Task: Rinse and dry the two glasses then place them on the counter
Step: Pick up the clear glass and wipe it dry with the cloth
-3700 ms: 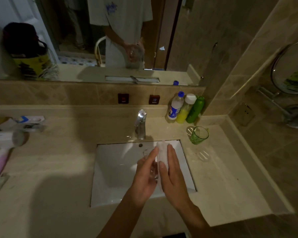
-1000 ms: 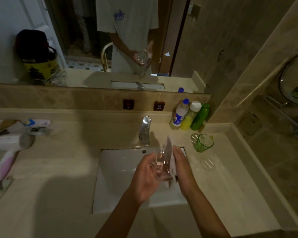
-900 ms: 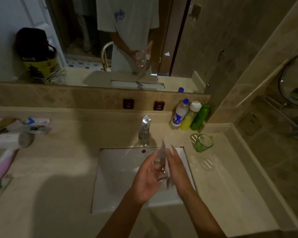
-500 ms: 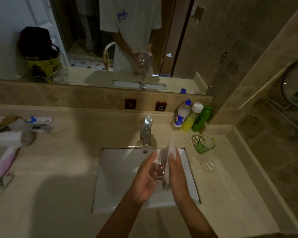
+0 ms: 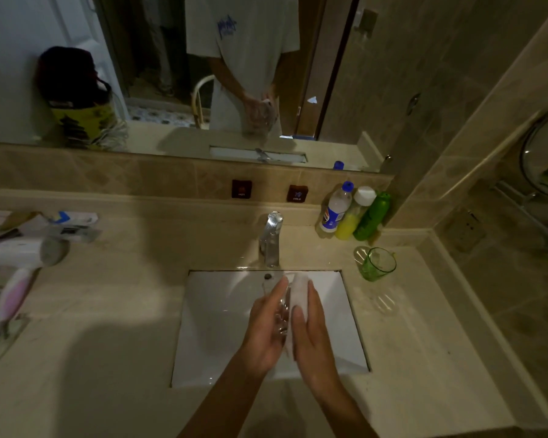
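At frame centre, above the white sink (image 5: 222, 317), the left hand (image 5: 263, 330) grasped a clear glass (image 5: 281, 314), while the right hand (image 5: 310, 327) pressed a white cloth (image 5: 299, 292) against it, thumb curled over the cloth. A second clear glass (image 5: 382, 304) lay on the counter (image 5: 424, 358) at right, below a green cup (image 5: 377, 263).

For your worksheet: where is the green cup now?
Head view: the green cup stands on the counter, right of the faucet, before the bottles.
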`<state>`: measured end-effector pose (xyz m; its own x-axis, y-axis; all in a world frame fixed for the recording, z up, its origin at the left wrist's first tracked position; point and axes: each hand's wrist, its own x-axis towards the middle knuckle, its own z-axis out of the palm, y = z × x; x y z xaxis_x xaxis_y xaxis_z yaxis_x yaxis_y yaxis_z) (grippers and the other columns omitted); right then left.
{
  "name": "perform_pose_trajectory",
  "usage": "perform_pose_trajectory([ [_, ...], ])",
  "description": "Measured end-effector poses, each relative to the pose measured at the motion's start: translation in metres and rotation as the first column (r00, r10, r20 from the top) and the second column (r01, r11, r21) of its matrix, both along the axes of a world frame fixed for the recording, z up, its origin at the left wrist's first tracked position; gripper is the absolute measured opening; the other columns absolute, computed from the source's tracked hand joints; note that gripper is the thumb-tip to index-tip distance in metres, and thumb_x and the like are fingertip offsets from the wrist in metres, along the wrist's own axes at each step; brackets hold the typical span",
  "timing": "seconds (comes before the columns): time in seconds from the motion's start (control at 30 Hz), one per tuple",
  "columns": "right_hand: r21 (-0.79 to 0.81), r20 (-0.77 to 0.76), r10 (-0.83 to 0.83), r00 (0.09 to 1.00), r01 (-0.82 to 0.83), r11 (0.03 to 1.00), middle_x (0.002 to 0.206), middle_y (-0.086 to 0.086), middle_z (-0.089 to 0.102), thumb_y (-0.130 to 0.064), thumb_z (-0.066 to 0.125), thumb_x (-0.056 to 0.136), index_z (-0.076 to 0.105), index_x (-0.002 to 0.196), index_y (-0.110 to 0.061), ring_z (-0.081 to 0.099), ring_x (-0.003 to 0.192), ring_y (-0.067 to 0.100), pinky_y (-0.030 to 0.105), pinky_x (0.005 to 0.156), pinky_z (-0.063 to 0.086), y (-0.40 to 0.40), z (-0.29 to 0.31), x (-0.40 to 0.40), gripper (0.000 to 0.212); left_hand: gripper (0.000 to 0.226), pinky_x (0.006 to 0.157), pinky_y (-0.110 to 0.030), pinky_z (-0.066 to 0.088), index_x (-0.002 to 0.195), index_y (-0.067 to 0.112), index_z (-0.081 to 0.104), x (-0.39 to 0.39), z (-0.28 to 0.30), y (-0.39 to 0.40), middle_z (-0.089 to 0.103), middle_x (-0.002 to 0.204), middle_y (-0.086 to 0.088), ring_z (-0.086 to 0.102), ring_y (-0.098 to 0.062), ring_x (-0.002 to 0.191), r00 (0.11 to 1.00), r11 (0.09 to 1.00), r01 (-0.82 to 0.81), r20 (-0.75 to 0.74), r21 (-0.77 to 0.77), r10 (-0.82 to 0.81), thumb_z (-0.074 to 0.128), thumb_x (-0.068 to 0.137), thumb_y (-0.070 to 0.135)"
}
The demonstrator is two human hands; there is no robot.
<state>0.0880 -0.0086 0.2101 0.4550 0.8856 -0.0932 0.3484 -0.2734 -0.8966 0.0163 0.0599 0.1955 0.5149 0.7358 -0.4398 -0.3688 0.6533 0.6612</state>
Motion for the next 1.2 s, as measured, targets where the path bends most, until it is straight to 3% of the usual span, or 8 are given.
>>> perform_pose_trajectory([
  [0.2, -0.025, -0.439, -0.077, 0.895, 0.073, 0.997, 0.124, 0.007, 0.067, -0.072, 0.037, 0.087, 0.054, 0.134, -0.026, 0.063, 0.115, 0.029, 0.044, 0.092, 0.053, 0.025, 0.014, 0.050, 0.068, 0.040, 0.089, -0.046, 0.056, 0.120, 0.006, 0.071, -0.004, 0.024, -0.008, 0.074, 0.104, -0.017, 0.072, -0.028, 0.093, 0.991, 0.990, 0.100, 0.083, 0.097, -0.108, 0.050, 0.101, 0.034],
  [0.3, -0.064, -0.384, -0.073, 0.920, 0.052, 0.997, 0.121, 0.012, 0.068, -0.061, 0.034, 0.096, 0.052, 0.135, -0.023, 0.067, 0.105, 0.027, 0.035, 0.077, 0.058, 0.023, 0.011, 0.045, 0.058, 0.048, 0.076, -0.041, 0.059, 0.132, 0.002, 0.060, 0.002, 0.020, -0.014, 0.074, 0.104, -0.017, 0.073, -0.026, 0.088, 0.991, 0.996, 0.087, 0.100, 0.020, -0.089, 0.060, 0.095, 0.033],
  [0.43, -0.054, -0.017, -0.016, 1.000, 0.015, 0.998, 0.155, -0.011, 0.033, -0.061, 0.026, 0.093, 0.017, 0.152, -0.040, 0.040, 0.138, 0.009, 0.041, 0.114, 0.037, 0.004, 0.006, 0.016, 0.063, 0.084, 0.099, -0.051, 0.055, 0.141, 0.007, 0.050, 0.006, 0.008, -0.015, 0.068, 0.119, -0.022, 0.068, -0.035, 0.110, 0.998, 0.994, -0.067, 0.015, -0.089, 0.069, 0.088, 0.074, 0.042],
  [0.5, 0.001, 0.113, 0.011, 0.993, -0.011, 1.000, 0.160, -0.017, 0.016, -0.058, 0.022, 0.094, 0.007, 0.154, -0.037, 0.022, 0.145, 0.002, 0.038, 0.120, 0.028, -0.008, -0.002, 0.002, 0.065, 0.065, 0.106, -0.052, 0.051, 0.132, 0.008, 0.063, 0.002, 0.007, -0.012, 0.067, 0.126, -0.024, 0.066, -0.037, 0.118, 0.998, 0.997, -0.049, 0.034, -0.059, 0.051, 0.080, 0.081, 0.045],
  [0.8, -0.032, -0.423, -0.156, 0.893, 0.158, 0.987, 0.123, 0.005, 0.067, -0.066, 0.037, 0.091, 0.053, 0.133, -0.029, 0.066, 0.110, 0.022, 0.042, 0.088, 0.054, 0.013, 0.020, 0.046, 0.058, 0.037, 0.080, -0.038, 0.057, 0.091, 0.019, 0.081, 0.004, 0.020, -0.016, 0.076, 0.092, -0.007, 0.074, -0.020, 0.084, 0.987, 0.993, 0.114, 0.110, 0.039, -0.118, 0.050, 0.100, 0.038],
  [0.97, 0.011, -0.400, -0.183, 0.898, 0.204, 0.979, 0.109, 0.004, 0.066, -0.037, 0.043, 0.101, 0.053, 0.122, -0.013, 0.066, 0.091, 0.011, 0.019, 0.071, 0.050, 0.018, 0.036, 0.049, 0.034, 0.051, 0.086, -0.042, 0.058, 0.122, 0.013, 0.072, -0.001, 0.026, -0.017, 0.073, 0.114, -0.016, 0.070, -0.029, 0.104, 0.974, 0.974, 0.220, 0.039, 0.054, -0.222, 0.046, 0.099, 0.051],
  [1.1, -0.032, -0.290, -0.067, 0.955, 0.060, 0.998, 0.120, 0.007, 0.065, -0.043, 0.045, 0.099, 0.058, 0.114, -0.022, 0.062, 0.111, 0.024, 0.042, 0.096, 0.050, 0.017, 0.044, 0.052, 0.029, 0.049, 0.076, -0.035, 0.060, 0.112, 0.010, 0.074, -0.009, 0.030, -0.012, 0.075, 0.101, -0.012, 0.073, -0.024, 0.088, 0.949, 0.949, 0.313, 0.031, 0.036, -0.315, 0.051, 0.096, 0.050],
  [1.2, 0.017, -0.179, 0.014, 0.984, -0.011, 1.000, 0.106, 0.000, 0.070, -0.042, 0.046, 0.099, 0.064, 0.111, -0.026, 0.067, 0.100, 0.016, 0.030, 0.083, 0.055, 0.015, 0.063, 0.054, 0.027, 0.053, 0.094, -0.044, 0.050, 0.123, 0.014, 0.071, -0.017, 0.033, -0.010, 0.071, 0.116, -0.013, 0.068, -0.028, 0.103, 0.931, 0.931, 0.366, 0.000, 0.021, -0.366, 0.051, 0.097, 0.055],
])
